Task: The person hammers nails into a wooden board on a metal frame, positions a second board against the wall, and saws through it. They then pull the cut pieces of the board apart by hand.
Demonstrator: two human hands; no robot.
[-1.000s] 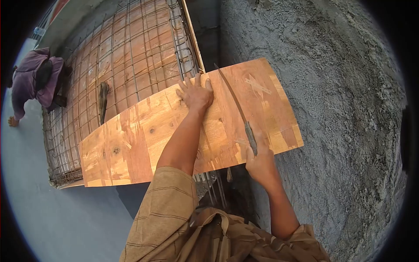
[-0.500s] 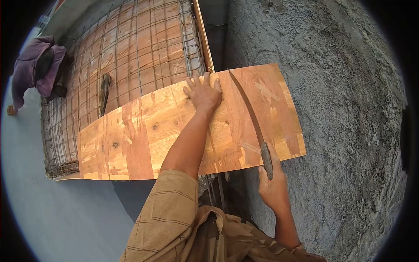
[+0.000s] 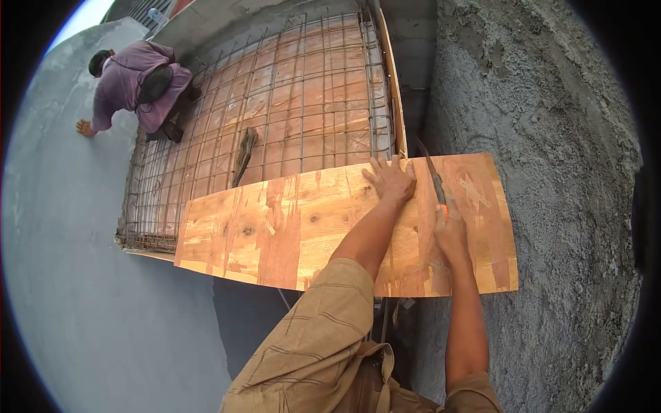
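A long plywood board point(image 3: 323, 220) lies across in front of me, its right part reaching toward the rough wall. My left hand point(image 3: 391, 182) presses flat on it near the far edge, fingers spread. A handsaw point(image 3: 435, 177) is gripped in my right hand point(image 3: 452, 230), which is over the board to the right of the left hand. Its narrow blade points away from me and its tip extends past the board's far edge. My fingers cover most of the handle, and a small orange patch shows beside them.
Behind the board, a rebar grid point(image 3: 303, 89) covers wooden formwork, with a dark stick-like piece point(image 3: 244, 157) on it. A person in a purple top point(image 3: 141, 79) crouches at the left, one hand on the smooth grey wall point(image 3: 82, 227). Rough cement wall point(image 3: 551, 138) rises at right.
My right hand has pushed the saw forward, from the board's near edge to over its surface. The left hand stays on the board. The whole view has shifted, bringing more of the left side in.
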